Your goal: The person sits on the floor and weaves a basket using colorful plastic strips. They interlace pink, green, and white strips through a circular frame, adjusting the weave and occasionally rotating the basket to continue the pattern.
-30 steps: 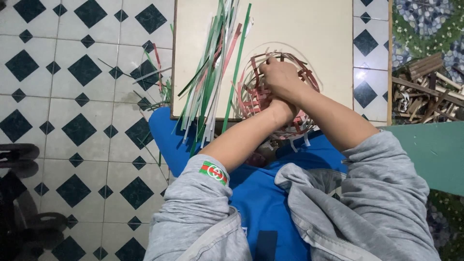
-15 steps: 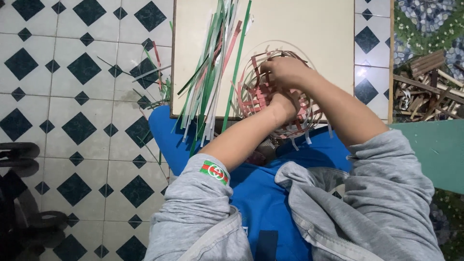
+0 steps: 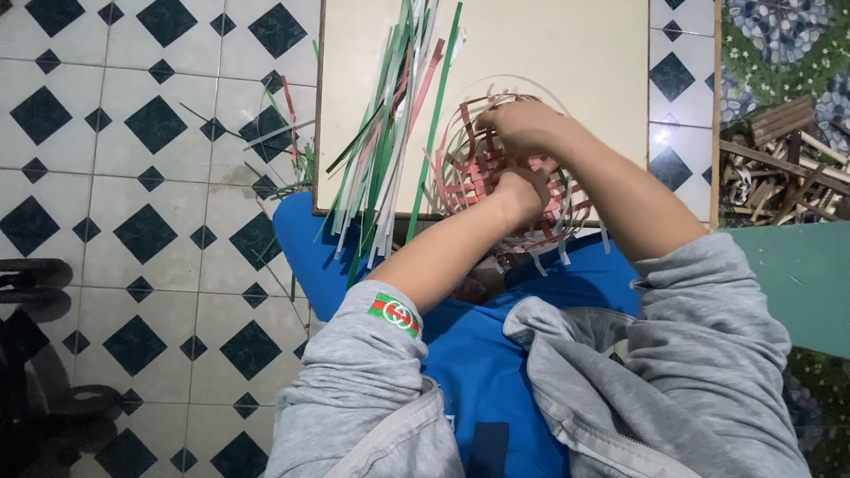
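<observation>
A round basket [image 3: 469,168] woven from red, pink and white strips sits at the near edge of a cream table [image 3: 549,53], partly over my lap. Both hands are inside it. My left hand [image 3: 522,190] is closed around strips in the basket's middle. My right hand [image 3: 518,128] pinches strips near the far rim, just above the left hand. A loose bundle of long green, white and pink strips [image 3: 390,133] lies on the table to the left of the basket and hangs over the edge.
The floor [image 3: 150,159] is white tile with dark diamonds, with a few stray strips on it. A pile of wood scraps [image 3: 779,168] lies at the right. A green surface [image 3: 797,274] is by my right elbow. Dark sandals [image 3: 31,283] rest at the far left.
My hands have parted slightly: the right has shifted up and left toward the basket's far rim while the left stays low in the middle. The basket has turned a little.
</observation>
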